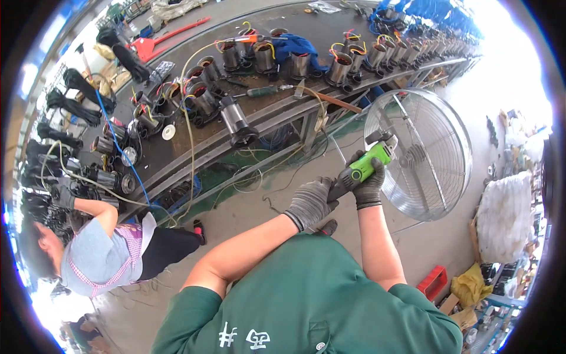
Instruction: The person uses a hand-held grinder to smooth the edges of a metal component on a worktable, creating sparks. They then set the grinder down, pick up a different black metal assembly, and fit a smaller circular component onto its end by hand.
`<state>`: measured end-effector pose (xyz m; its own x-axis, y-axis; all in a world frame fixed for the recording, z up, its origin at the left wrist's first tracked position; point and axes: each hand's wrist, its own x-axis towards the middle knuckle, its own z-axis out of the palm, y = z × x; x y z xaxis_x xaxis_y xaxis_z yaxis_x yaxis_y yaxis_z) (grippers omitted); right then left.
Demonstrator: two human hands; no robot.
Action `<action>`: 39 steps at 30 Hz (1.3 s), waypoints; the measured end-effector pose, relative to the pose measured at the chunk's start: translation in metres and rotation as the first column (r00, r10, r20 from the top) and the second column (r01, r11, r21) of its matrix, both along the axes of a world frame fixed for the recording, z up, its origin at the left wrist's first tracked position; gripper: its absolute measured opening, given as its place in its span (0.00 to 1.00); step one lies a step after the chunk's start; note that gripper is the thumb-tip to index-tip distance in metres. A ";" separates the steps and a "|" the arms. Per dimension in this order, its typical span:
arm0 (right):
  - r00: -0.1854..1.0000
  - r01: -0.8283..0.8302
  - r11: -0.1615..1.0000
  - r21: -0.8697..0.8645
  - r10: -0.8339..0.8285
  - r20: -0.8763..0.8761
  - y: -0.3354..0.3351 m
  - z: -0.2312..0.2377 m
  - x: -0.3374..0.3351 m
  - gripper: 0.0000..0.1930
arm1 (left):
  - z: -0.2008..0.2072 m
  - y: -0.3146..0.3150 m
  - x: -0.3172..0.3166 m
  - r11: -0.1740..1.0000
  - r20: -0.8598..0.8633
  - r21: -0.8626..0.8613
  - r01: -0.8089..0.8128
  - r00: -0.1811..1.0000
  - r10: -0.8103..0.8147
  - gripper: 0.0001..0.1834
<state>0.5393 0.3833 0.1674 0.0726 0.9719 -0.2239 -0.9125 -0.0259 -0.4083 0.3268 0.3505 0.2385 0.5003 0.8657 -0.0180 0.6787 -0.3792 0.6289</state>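
A green and black angle grinder is held in front of my chest, its disc end pointing up and to the right. My left hand, in a striped grey glove, is closed round the black rear end of the tool. Around its green body, nearer the head, my right hand is closed in a dark glove. Behind the grinder's head stands a large round fan with a wire cage. The workbench edge lies beyond my left hand, with a steel motor cylinder tilted near that edge.
Many metal motor housings with coloured wires line the long bench. A screwdriver-like power tool and a blue cloth lie there. Hoses and cables trail over the bench. A co-worker stands at the left. A red crate sits at the lower right.
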 end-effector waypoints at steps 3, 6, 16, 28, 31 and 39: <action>0.992 0.125 0.987 -0.098 -0.127 -0.013 -0.001 0.003 -0.047 0.25 | -0.005 0.003 -0.047 0.998 0.043 -0.013 0.054 0.998 -0.053 0.25; 0.985 0.162 0.972 -0.171 -0.170 -0.029 -0.007 0.001 -0.084 0.27 | -0.012 0.002 -0.081 0.994 -0.013 -0.056 0.093 0.996 -0.093 0.23; 0.966 0.247 0.914 -0.321 -0.206 0.157 -0.014 -0.019 -0.134 0.20 | -0.049 -0.010 -0.127 0.950 0.148 -0.302 0.085 0.988 -0.041 0.33; 0.621 0.282 0.944 -0.170 -0.045 0.783 -0.011 -0.032 -0.158 0.27 | -0.159 0.001 -0.118 0.734 0.221 -0.678 -0.043 0.940 0.259 0.37; 0.459 0.192 0.969 -0.155 0.052 0.887 -0.013 -0.046 -0.159 0.27 | -0.226 0.008 -0.127 0.581 0.376 -0.814 0.010 0.771 0.514 0.36; 0.322 0.135 0.939 -0.315 0.259 0.911 -0.013 -0.060 -0.177 0.37 | -0.181 0.018 -0.106 0.304 0.417 -0.909 0.285 0.591 0.691 0.33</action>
